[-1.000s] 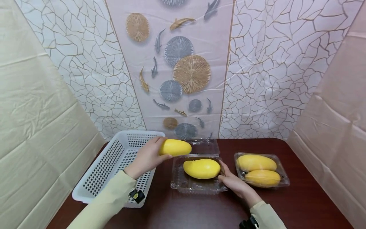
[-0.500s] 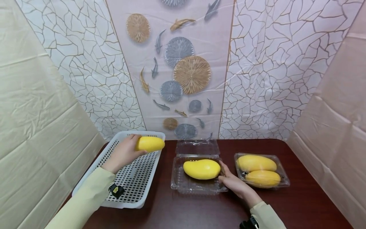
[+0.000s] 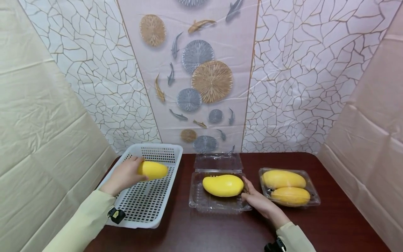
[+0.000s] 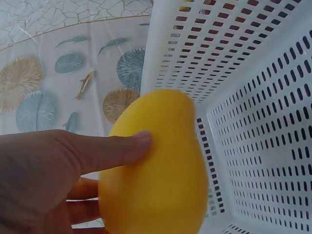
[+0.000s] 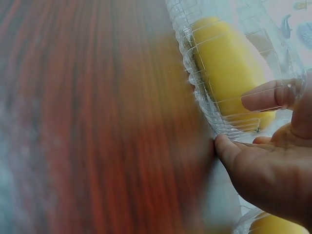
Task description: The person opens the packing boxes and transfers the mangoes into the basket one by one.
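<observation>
My left hand (image 3: 123,176) grips a yellow mango (image 3: 153,170) over the white plastic basket (image 3: 160,213). In the left wrist view the thumb lies along the side of that mango (image 4: 161,170), with the other fingers partly hidden behind it. A clear plastic clamshell box (image 3: 220,207) lies with its lid raised back, and a second mango (image 3: 223,185) rests inside. At the box's right side my right hand (image 3: 259,203) holds the wall. Seen from the right wrist, the thumb (image 5: 265,97) laps over the rim and the fingers are low against the outside.
To the right stands another clear box (image 3: 313,196), its lid down over two mangoes (image 3: 283,179). All of this is on a dark red-brown table (image 3: 201,234). A patterned cloth (image 3: 201,115) hangs behind the table's back edge, and beige cloth walls flank both sides.
My left hand has carried its mango leftward from beside the clear box, then down over the basket. My right hand and the box have stayed put.
</observation>
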Action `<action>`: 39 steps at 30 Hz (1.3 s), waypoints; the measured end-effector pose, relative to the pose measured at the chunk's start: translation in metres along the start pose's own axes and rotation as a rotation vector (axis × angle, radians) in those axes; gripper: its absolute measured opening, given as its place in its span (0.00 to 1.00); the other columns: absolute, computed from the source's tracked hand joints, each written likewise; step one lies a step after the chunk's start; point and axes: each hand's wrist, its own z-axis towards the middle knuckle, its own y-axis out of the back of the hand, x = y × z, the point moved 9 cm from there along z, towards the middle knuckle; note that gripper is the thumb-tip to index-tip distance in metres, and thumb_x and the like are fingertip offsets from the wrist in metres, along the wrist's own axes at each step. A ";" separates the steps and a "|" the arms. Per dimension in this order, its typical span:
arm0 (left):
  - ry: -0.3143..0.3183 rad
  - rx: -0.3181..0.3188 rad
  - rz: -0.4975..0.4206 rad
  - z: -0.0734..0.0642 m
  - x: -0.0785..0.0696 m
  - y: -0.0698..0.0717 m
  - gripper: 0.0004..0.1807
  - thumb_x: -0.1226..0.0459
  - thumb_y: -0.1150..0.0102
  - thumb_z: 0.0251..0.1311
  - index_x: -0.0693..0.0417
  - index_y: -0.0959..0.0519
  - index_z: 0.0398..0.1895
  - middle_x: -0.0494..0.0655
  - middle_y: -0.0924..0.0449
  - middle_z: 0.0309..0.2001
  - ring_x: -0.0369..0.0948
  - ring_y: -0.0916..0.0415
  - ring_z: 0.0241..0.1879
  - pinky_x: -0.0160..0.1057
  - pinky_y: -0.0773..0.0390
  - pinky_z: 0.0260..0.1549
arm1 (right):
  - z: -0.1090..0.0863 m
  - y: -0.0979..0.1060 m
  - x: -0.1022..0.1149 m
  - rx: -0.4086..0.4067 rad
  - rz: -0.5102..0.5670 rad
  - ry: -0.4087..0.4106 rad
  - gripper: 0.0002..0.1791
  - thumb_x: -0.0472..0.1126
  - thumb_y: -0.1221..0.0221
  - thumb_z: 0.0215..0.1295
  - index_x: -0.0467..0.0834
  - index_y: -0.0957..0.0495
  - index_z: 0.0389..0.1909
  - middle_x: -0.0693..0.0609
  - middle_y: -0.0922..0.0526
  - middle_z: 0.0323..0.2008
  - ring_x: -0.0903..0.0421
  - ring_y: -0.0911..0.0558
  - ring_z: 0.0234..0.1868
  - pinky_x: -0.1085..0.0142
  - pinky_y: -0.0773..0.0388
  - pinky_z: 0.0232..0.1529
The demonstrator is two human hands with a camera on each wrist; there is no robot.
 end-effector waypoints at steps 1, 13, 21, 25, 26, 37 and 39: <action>0.001 0.015 -0.002 -0.001 0.000 -0.002 0.34 0.60 0.21 0.46 0.69 0.23 0.54 0.55 0.22 0.41 0.47 0.25 0.36 0.52 0.21 0.38 | 0.000 0.000 0.000 0.000 0.003 0.000 0.50 0.28 0.51 0.65 0.41 0.72 0.80 0.35 0.70 0.79 0.36 0.64 0.78 0.45 0.48 0.68; -0.069 0.236 -0.036 -0.015 -0.008 -0.023 0.29 0.61 0.20 0.43 0.62 0.20 0.49 0.46 0.22 0.39 0.42 0.27 0.35 0.48 0.23 0.39 | 0.000 0.000 -0.001 0.001 -0.013 -0.017 0.50 0.29 0.51 0.65 0.41 0.72 0.80 0.34 0.69 0.79 0.35 0.62 0.77 0.45 0.45 0.67; -0.102 0.346 -0.042 -0.027 -0.011 -0.031 0.28 0.62 0.19 0.43 0.60 0.20 0.48 0.42 0.23 0.38 0.40 0.29 0.35 0.46 0.24 0.39 | 0.000 0.001 -0.001 0.005 -0.007 -0.008 0.50 0.29 0.51 0.65 0.41 0.72 0.80 0.34 0.69 0.79 0.36 0.63 0.78 0.44 0.48 0.69; -0.094 0.387 -0.053 -0.032 -0.011 -0.033 0.26 0.61 0.19 0.43 0.59 0.20 0.46 0.41 0.24 0.36 0.40 0.30 0.34 0.45 0.24 0.37 | 0.000 0.001 -0.001 0.003 -0.008 -0.004 0.50 0.29 0.51 0.65 0.40 0.72 0.80 0.34 0.69 0.79 0.36 0.63 0.78 0.44 0.48 0.69; -0.086 0.399 -0.057 -0.034 -0.010 -0.034 0.26 0.61 0.19 0.43 0.58 0.20 0.45 0.41 0.24 0.35 0.40 0.30 0.33 0.45 0.25 0.37 | 0.000 0.001 -0.001 0.003 -0.009 -0.004 0.50 0.29 0.51 0.65 0.40 0.72 0.80 0.34 0.69 0.79 0.36 0.63 0.78 0.44 0.48 0.69; 0.015 0.572 -0.100 -0.049 -0.005 -0.045 0.26 0.58 0.19 0.43 0.56 0.19 0.44 0.42 0.22 0.36 0.43 0.28 0.36 0.49 0.24 0.41 | 0.000 0.000 -0.001 0.004 -0.005 -0.001 0.50 0.29 0.51 0.65 0.40 0.71 0.80 0.34 0.69 0.79 0.36 0.63 0.78 0.45 0.47 0.68; 0.008 0.588 -0.117 -0.052 -0.006 -0.045 0.26 0.58 0.19 0.43 0.56 0.19 0.44 0.43 0.21 0.37 0.43 0.28 0.37 0.50 0.24 0.43 | 0.000 0.000 0.000 0.004 -0.004 0.004 0.50 0.28 0.51 0.64 0.40 0.71 0.80 0.34 0.70 0.79 0.36 0.63 0.78 0.45 0.47 0.68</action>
